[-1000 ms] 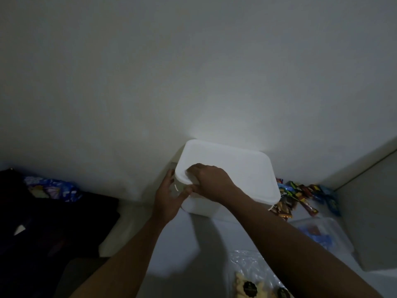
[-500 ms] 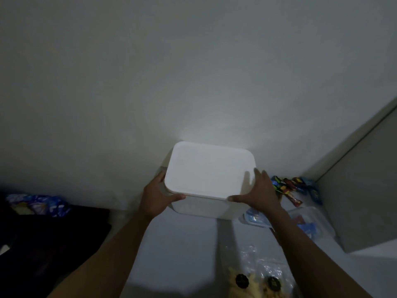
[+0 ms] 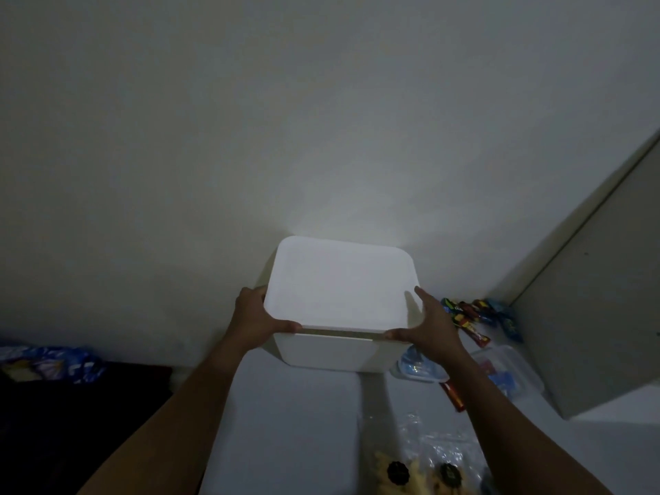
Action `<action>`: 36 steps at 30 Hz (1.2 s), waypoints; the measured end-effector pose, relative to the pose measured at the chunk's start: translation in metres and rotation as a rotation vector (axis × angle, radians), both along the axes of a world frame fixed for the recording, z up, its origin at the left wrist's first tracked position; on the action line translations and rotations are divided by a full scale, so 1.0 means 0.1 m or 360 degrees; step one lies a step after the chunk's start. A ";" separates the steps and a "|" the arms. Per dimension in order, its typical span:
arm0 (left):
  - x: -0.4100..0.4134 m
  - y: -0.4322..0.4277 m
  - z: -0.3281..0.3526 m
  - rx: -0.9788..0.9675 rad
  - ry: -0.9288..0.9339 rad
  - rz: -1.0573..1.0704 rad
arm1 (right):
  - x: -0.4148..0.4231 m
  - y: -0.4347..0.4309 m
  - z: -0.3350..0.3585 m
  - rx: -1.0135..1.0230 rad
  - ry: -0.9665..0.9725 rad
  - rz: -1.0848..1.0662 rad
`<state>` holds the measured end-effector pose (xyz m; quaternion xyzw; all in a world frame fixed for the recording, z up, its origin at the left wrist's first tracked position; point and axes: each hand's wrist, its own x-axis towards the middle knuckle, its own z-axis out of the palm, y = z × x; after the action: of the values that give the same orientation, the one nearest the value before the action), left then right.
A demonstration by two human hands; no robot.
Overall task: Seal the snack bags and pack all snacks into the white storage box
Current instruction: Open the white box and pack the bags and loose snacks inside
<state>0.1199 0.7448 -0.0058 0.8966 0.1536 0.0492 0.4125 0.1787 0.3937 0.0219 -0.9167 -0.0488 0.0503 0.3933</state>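
Observation:
The white storage box (image 3: 332,353) stands against the wall on a pale table. Its white lid (image 3: 341,284) is tilted up at the front, leaving a dark gap along the front edge. My left hand (image 3: 255,321) grips the lid's front left corner, thumb under the edge. My right hand (image 3: 425,325) grips the front right corner in the same way. Small coloured snack packets (image 3: 471,316) lie to the right of the box. Clear bags of pale snacks (image 3: 421,473) with dark clips lie near the bottom edge.
A clear plastic container (image 3: 507,369) with blue and red packets sits at the right, and a blue packet (image 3: 416,366) lies beside the box. A grey cabinet side (image 3: 600,287) rises on the right. A blue bag (image 3: 53,364) rests on a dark surface at the left.
My right hand left the lid's left corner and went to its right corner. Both hands now hold the lid, whose front edge has risen off the box.

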 end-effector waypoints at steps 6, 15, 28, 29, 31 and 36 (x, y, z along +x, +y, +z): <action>-0.15 -0.12 0.26 0.0019 -0.0164 0.0066 | -0.16 0.09 0.13 -0.0099 -0.0241 -0.0005; -0.72 -0.06 -0.06 0.0000 -0.0247 0.0080 | -0.99 0.18 -0.02 -0.0046 -0.0551 -0.0068; -3.00 -0.17 -0.89 0.0046 0.0170 0.0173 | -2.74 0.21 -1.01 -0.0079 -0.0252 0.0200; -3.16 -0.16 -0.96 0.0057 0.0281 0.0168 | -2.86 0.23 -1.10 -0.0112 -0.0162 0.0207; -3.39 -0.12 -1.07 0.0000 0.0477 0.0158 | -3.08 0.27 -1.24 -0.0081 0.0060 0.0210; -3.62 -0.05 -1.23 0.0026 0.0739 0.0049 | -3.42 0.27 -1.44 0.0106 0.0441 0.0175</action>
<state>-0.2423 0.7395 -0.1284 0.8847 0.2577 -0.1507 0.3581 -0.1637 0.4207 -0.1225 -0.8834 -0.0457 0.1962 0.4231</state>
